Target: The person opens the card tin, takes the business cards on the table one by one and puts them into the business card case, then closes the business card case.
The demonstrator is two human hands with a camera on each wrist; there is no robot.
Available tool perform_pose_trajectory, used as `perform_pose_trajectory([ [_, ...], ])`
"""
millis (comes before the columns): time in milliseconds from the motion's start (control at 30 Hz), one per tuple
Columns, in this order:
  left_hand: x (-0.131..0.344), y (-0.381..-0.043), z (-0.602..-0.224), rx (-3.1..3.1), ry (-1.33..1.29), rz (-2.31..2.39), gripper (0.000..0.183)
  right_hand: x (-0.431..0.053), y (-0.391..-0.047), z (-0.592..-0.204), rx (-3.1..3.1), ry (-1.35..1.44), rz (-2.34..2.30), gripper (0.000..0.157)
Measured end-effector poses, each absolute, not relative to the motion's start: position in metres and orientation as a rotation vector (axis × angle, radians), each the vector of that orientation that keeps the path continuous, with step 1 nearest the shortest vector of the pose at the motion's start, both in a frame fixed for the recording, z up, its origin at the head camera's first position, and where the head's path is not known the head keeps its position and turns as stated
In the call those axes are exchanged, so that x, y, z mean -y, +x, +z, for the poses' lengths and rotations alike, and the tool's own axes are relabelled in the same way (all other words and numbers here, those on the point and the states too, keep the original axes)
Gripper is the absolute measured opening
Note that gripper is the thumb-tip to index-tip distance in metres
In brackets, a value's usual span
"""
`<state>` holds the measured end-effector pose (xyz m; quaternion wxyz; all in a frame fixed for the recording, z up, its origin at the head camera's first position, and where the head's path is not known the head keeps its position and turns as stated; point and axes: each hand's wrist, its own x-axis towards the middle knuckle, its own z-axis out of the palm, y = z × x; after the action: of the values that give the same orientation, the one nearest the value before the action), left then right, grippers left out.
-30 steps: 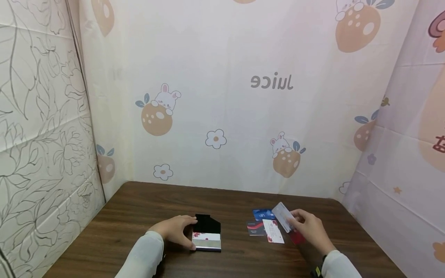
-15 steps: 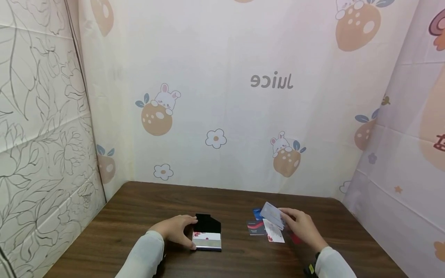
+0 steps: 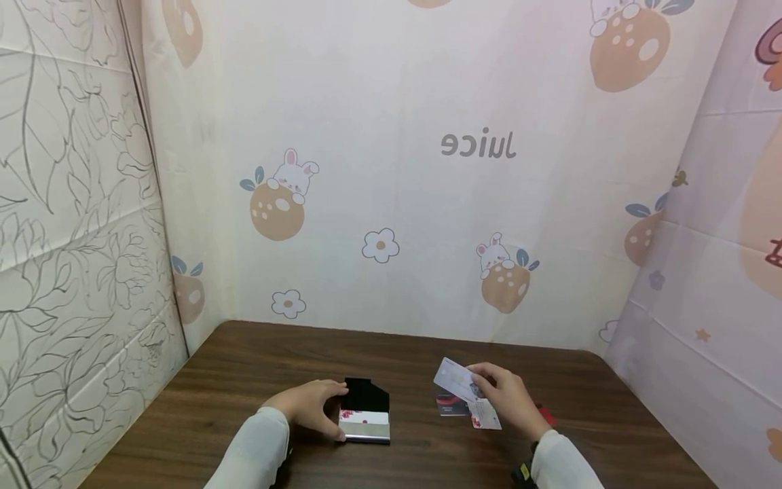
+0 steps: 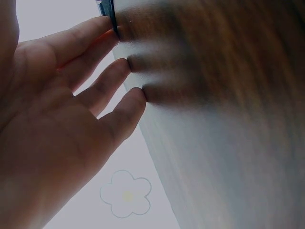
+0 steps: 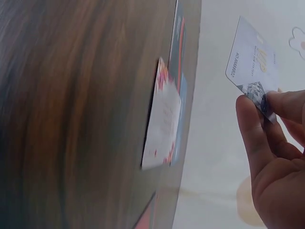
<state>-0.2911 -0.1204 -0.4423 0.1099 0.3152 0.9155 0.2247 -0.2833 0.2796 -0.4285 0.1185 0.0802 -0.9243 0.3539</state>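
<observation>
In the head view my left hand (image 3: 308, 405) holds the left side of an open card case (image 3: 373, 430), thumb at the front corner and fingertips at the raised black flap (image 3: 362, 394). A white card with red flowers (image 3: 369, 417) lies inside the case. In the left wrist view several fingertips (image 4: 138, 95) meet the table. My right hand (image 3: 504, 394) pinches a pale silver VIP card (image 3: 453, 377) between thumb and fingers, tilted above the other cards. The right wrist view shows gold lettering on that card (image 5: 255, 57) and a dark picture at its pinched corner.
Below the held card lie a dark card with a red stripe (image 3: 451, 405) and a white flowered card (image 3: 487, 415). A blue card (image 5: 183, 102) is partly covered. Beside the right wrist lies a red card (image 3: 546, 414). Patterned curtains (image 3: 379, 170) stand behind the brown table (image 3: 305, 346).
My right hand has moved left with the silver card, which now hangs over the blue and dark cards. More of the red card shows than half a second ago. The left hand stays at the case.
</observation>
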Motion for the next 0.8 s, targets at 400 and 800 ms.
perform_pose_trajectory([
  [400,0.12,-0.291,-0.442,-2.694,0.926,0.657,0.089,-0.234,-0.291,-0.43,2.662,0.372,1.16,0.019],
  [800,0.118,-0.289,-0.44,-2.708,0.907,0.645,0.088,-0.194,-0.296,-0.427,2.676,0.594,1.076,0.014],
])
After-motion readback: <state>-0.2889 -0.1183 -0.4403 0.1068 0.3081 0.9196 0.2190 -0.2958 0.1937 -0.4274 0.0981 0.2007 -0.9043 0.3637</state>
